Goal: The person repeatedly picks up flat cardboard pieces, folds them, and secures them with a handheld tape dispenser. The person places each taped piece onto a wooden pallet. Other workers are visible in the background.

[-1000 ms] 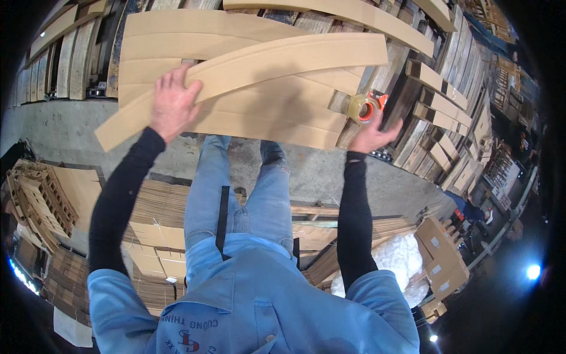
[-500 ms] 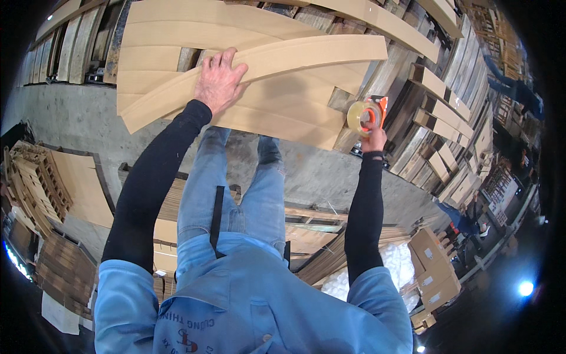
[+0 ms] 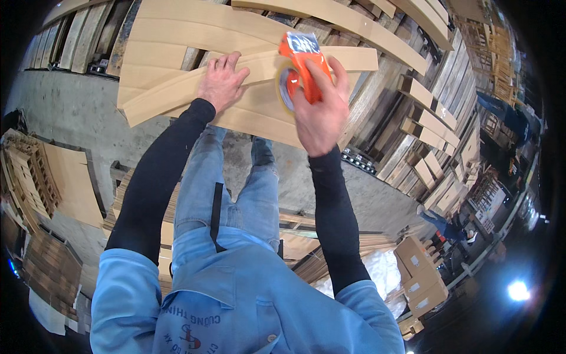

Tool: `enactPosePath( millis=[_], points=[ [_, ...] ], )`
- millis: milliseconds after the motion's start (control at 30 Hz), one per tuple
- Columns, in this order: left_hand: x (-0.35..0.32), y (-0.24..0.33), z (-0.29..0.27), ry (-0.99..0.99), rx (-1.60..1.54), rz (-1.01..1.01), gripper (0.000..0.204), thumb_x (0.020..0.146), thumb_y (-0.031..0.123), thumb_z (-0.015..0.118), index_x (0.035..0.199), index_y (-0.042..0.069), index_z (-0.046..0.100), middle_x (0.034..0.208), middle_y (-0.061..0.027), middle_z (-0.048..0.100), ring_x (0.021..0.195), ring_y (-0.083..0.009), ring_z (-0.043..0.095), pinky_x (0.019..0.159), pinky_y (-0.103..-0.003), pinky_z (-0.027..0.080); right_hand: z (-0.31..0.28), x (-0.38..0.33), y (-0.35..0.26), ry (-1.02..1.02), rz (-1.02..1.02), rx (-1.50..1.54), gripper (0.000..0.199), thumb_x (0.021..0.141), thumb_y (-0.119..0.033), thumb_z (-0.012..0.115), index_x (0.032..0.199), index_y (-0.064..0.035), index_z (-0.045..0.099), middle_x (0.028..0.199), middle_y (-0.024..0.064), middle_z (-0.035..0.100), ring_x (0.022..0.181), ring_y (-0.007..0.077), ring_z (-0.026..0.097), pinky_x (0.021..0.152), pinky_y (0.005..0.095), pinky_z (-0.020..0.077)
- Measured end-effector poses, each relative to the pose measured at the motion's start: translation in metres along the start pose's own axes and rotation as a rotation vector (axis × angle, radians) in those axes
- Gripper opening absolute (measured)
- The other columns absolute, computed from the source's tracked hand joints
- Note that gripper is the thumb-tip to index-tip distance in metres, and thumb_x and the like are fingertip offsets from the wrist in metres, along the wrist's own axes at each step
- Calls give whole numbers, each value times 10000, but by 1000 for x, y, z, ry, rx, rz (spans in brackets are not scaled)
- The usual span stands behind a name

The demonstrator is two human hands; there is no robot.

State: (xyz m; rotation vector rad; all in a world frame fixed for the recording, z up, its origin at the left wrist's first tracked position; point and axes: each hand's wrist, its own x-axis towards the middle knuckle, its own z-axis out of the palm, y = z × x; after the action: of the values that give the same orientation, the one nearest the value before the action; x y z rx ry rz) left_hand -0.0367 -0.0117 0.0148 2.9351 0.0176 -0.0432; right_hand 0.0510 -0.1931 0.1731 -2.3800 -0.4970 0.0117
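Note:
My left hand rests on a long folded cardboard strip, thumb and fingers closed over its upper edge. The strip lies slantwise across a larger flat cardboard sheet. In my right hand is an orange tape dispenser, raised above the strip's right half. A roll of clear tape sits in it, and a shiny plastic flap covers its upper end. The dispenser hides part of the strip, so I cannot tell whether it touches the cardboard.
Wooden pallets extend under the sheet and to the right, with cardboard channel pieces on them. Stacked cardboard lies at left. Cardboard boxes stand at lower right beside white wrapped material. A person is farther off right.
My right hand has brought the tape dispenser from the right of the sheet, up and leftward over the strip. My left hand stays on the strip.

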Motion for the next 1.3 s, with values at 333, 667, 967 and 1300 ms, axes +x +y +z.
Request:
enactPosePath(
  millis=[333, 667, 967, 1300],
  points=[
    [-4, 4, 9, 15, -37, -38, 387, 732, 275, 767, 1091, 202, 643, 1344, -114, 495, 1214, -282, 487, 945, -465, 381, 68, 27, 9, -514, -10, -477, 292, 802, -194, 695, 1083, -191, 774, 1188, 111, 677, 899, 342, 718, 787, 463, 586],
    [0, 8, 4, -55, -90, -92, 465, 687, 238, 809, 1115, 180, 635, 1407, -102, 457, 1254, -300, 474, 971, -509, 383, 38, -70, 45, -434, 17, -370, 424, 789, -172, 733, 1211, -195, 701, 1418, 110, 535, 863, 395, 696, 748, 483, 584],
    [46, 28, 16, 39, -125, 408, 388, 829, 120, 667, 1210, 136, 600, 1585, -196, 344, 1442, -370, 376, 1130, -553, 377, 54, -88, 58, -353, 65, -329, 401, 809, -181, 735, 1209, -180, 708, 1415, 124, 546, 984, 374, 681, 843, 462, 564],
    [81, -5, -17, -563, -583, 99, 727, 708, 230, 842, 1328, 6, 536, 1347, -228, 559, 1221, -376, 579, 1059, -429, 468, 42, -83, 56, -243, -62, -208, 479, 759, -154, 749, 1231, -219, 698, 1452, 79, 512, 903, 343, 657, 785, 446, 577]
  ],
)
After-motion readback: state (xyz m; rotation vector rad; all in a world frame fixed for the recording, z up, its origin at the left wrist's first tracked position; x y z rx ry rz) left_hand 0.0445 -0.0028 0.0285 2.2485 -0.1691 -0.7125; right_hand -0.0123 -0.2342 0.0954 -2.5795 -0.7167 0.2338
